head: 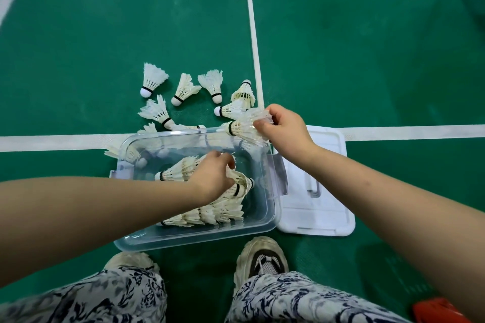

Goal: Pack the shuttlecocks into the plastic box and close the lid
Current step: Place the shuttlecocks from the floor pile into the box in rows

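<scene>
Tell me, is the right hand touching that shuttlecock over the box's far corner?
Touching. The head view shows the right hand pinching the feathers of the shuttlecock, with its fingers closed around the skirt.

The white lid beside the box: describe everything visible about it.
The white plastic lid lies flat on the green court floor, off the clear plastic box and against its right side. It is rectangular with rounded corners, a raised rim and moulded recesses. The box's right wall covers its left edge; its far edge overlaps a white court line. Neither hand touches it.
</scene>
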A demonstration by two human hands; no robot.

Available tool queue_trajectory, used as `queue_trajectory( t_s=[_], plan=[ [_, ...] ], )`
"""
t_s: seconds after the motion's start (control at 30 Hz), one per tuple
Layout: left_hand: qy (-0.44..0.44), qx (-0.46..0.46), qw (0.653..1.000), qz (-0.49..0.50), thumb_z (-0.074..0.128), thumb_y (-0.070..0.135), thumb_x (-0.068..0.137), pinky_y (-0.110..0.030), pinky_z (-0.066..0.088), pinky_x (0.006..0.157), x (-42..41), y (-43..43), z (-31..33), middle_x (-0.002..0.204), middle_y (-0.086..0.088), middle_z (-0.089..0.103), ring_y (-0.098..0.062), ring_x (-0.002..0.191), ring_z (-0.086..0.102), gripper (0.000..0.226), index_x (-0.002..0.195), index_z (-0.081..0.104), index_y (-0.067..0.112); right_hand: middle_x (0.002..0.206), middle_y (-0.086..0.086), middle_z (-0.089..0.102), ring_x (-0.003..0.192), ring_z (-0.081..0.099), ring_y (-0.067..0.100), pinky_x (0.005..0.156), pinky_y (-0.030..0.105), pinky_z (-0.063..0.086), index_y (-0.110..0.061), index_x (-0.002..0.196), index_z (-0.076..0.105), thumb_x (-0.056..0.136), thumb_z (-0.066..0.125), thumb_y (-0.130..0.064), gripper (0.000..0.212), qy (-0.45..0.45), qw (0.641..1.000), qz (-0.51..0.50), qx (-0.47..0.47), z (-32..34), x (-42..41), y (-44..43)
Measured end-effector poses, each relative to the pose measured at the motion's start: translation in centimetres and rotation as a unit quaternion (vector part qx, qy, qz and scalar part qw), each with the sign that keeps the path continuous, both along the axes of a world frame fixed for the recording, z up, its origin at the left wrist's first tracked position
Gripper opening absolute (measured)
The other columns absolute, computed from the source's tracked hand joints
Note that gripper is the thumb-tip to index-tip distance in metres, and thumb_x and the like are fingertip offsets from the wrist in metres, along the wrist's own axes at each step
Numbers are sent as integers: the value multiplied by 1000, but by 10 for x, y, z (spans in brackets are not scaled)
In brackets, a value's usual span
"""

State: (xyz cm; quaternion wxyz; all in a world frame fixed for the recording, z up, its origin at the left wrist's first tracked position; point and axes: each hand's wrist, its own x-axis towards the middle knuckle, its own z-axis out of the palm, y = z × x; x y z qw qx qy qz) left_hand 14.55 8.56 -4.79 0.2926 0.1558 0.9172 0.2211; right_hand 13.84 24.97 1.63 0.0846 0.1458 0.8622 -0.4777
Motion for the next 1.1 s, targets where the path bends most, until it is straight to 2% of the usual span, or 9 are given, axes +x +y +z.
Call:
queue_trajectory(
  t_s=[0.1, 0.2, 0.3, 0.4, 0.5, 0.6, 0.9, 0.97, 1.1],
  plan=[
    [0, -64, 994, -92, 60, 35, 83, -35, 37, 98, -4, -3, 3, 130, -12, 41, -29, 116, 45, 52, 130, 41, 21, 69, 5, 46, 67, 39, 19, 62, 30, 31, -9, 74, 49, 84, 59, -17, 16, 1, 1000, 5, -1, 0, 3, 0],
    [65, -113, 969, -211, 50, 49, 86, -40, 39, 99, -7, -13, 9, 137, -8, 37, -28, 123, 41, 61, 139, 27, 31, 69, 6, 45, 67, 39, 18, 62, 30, 31, -11, 72, 47, 84, 59, -17, 18, 2, 1000, 6, -2, -1, 5, 1],
    [131, -134, 930, -317, 46, 52, 87, -37, 46, 86, -5, -13, 12, 138, -5, 35, -25, 118, 47, 68, 144, 14, 32, 66, 3, 43, 66, 38, 18, 61, 30, 30, -14, 68, 43, 84, 59, -17, 23, 0, 1000, -1, -4, -3, 5, 2],
    [126, -156, 913, -355, 47, 41, 88, -34, 48, 69, -4, -6, 11, 137, -5, 35, -25, 106, 54, 71, 144, 4, 36, 61, -2, 40, 63, 36, 17, 60, 29, 29, -18, 63, 40, 84, 59, -17, 29, -4, 1000, 1, -3, -2, 5, 1],
    [112, -167, 907, -370, 44, 34, 89, -34, 49, 61, -5, 0, 8, 134, -7, 35, -26, 99, 57, 64, 142, 9, 41, 63, 0, 42, 63, 37, 17, 60, 30, 30, -15, 67, 44, 84, 59, -16, 23, -2, 1000, -1, -17, -2, 6, 2],
    [113, -159, 909, -368, 44, 27, 89, -31, 41, 55, -8, 2, 10, 131, -9, 40, -28, 95, 58, 52, 137, 24, 35, 65, 1, 43, 64, 38, 17, 60, 29, 30, -16, 67, 44, 84, 58, -16, 23, -2, 1000, -7, -21, -2, 6, 4],
    [141, -122, 904, -384, 43, 37, 92, -37, 49, 77, -15, -28, 10, 134, -1, 40, -24, 105, 54, 49, 137, 24, 32, 61, -2, 39, 59, 34, 15, 55, 30, 27, -20, 61, 36, 84, 59, -17, 33, -5, 1000, -6, -8, -4, 10, 7],
    [166, -100, 899, -394, 46, 37, 90, -37, 50, 78, -19, -36, 11, 133, 1, 42, -23, 105, 54, 49, 135, 26, 32, 61, -3, 39, 59, 34, 14, 55, 30, 27, -20, 61, 36, 85, 59, -17, 33, -6, 1000, -3, -9, -5, 11, 7],
    [272, -28, 849, -451, 70, 37, 74, -28, 52, 54, -31, -48, 10, 106, 1, 62, -17, 77, 64, 55, 119, 40, 30, 61, -3, 41, 59, 36, 14, 56, 30, 29, -19, 64, 41, 85, 59, -18, 28, -7, 1000, -1, -14, -6, 10, 5]
  ],
)
